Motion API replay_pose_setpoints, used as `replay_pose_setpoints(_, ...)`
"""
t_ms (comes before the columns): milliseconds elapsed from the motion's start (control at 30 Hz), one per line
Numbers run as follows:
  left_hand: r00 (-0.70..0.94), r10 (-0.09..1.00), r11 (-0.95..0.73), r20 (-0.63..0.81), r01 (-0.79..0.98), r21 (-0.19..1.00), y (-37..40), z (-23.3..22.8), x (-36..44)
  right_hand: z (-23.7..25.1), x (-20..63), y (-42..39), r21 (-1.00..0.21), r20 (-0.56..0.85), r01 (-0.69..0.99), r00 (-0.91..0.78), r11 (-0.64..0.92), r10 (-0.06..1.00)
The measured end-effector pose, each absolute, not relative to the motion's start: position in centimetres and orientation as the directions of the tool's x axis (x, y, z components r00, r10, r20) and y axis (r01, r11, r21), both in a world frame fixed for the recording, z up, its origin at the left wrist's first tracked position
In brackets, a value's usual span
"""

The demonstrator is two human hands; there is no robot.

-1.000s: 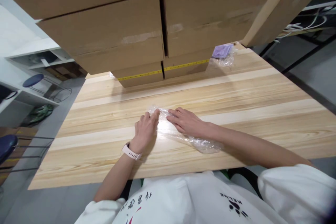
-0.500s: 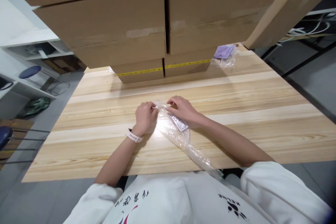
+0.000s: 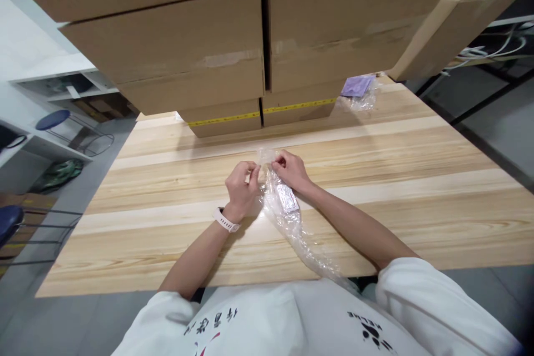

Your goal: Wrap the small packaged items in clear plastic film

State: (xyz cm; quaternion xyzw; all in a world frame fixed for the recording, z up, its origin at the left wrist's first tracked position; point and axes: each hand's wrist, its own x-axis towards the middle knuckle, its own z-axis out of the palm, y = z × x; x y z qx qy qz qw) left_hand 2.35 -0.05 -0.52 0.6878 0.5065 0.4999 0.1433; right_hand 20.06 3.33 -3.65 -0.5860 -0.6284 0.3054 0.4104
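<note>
A long clear plastic bag (image 3: 294,233) lies crumpled on the wooden table, trailing from between my hands down over the front edge by my shirt. Under its film sits a small flat packet with a printed label (image 3: 287,198), just below my right hand. My left hand (image 3: 242,184), with a pale watch band (image 3: 226,219) at the wrist, pinches the left side of the bag's far end. On the other side, my right hand (image 3: 291,169) grips the film between thumb and fingers. A short flap of the plastic sticks out beyond both hands.
Large cardboard boxes (image 3: 175,50) are stacked along the table's far side, with yellow tape (image 3: 225,120) across the lowest ones. A purple packet in clear film (image 3: 357,86) lies at the back right. Blue stools (image 3: 53,119) stand on the floor to the left.
Both hands have shifted slightly right and away from me, and their fingers have closed tighter on the film. The bag's end now stretches flatter beyond them; the labelled packet shows more fully.
</note>
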Motion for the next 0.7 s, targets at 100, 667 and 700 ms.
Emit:
replay_pose_setpoints(100, -0.282, 0.911, -0.215, 0.301, 0.301, 0.929, 0.6, -0.7, 1.5, -4.6, 21.1, 4.6, -0.915, 0.089, 0.403, 0.113, 0.036, 0.990)
replay_pose_setpoints(667, 0.756, 0.632, -0.715, 0.171, 0.483, 0.505, -7.8, 1.0, 1.1, -1.5, 23.2, -7.7, -0.480, 0.265, 0.652, -0.531, 0.588, 0.805)
replay_pose_setpoints(700, 0.749, 0.642, -0.709, 0.160, 0.502, 0.495, -7.9, 0.4, 1.1, -1.7, 23.4, -7.8, -0.467, 0.245, 0.670, -0.530, 0.578, 0.812)
